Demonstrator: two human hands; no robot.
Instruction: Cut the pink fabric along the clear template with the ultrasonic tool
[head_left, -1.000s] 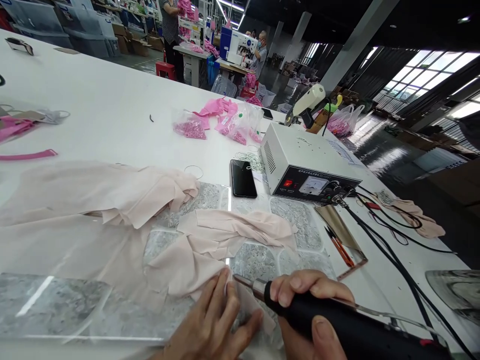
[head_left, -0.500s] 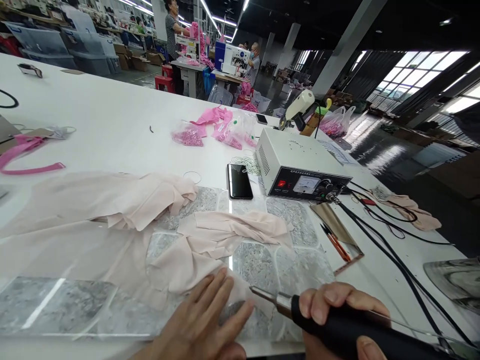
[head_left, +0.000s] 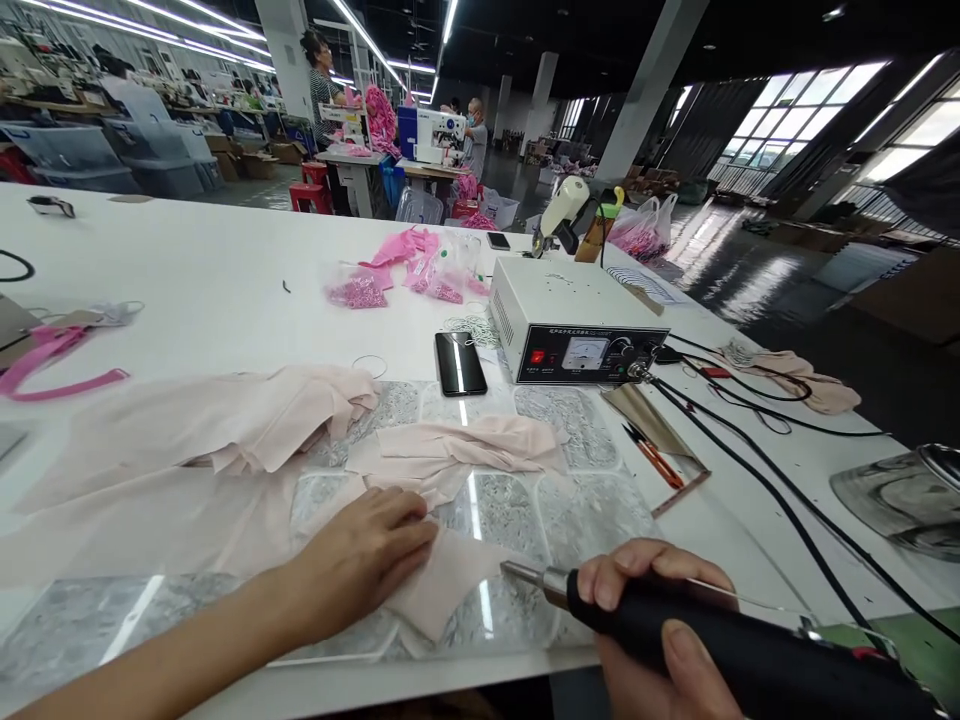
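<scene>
My right hand (head_left: 660,620) is closed around a black handheld cutter tool (head_left: 720,650) with a metal tip that points left, just above the edge of a pale pink fabric piece (head_left: 442,585). My left hand (head_left: 367,555) lies on that fabric with its fingers curled, pressing it onto the clear glass plate (head_left: 592,510). More pale pink fabric (head_left: 225,420) lies heaped to the left and behind. A black cable (head_left: 750,480) runs from the tool toward a white control box (head_left: 577,320).
A black phone (head_left: 460,363) lies by the box. Bags of pink parts (head_left: 352,290), a pink strap (head_left: 52,365), a metal ruler with red pens (head_left: 656,455) and a steel tray (head_left: 900,495) are on the white table. People work at sewing machines far behind.
My left hand slid up and left over the fabric and its fingers curled. The tool tip drew back to the right, off the cloth. The view tilted upward.
</scene>
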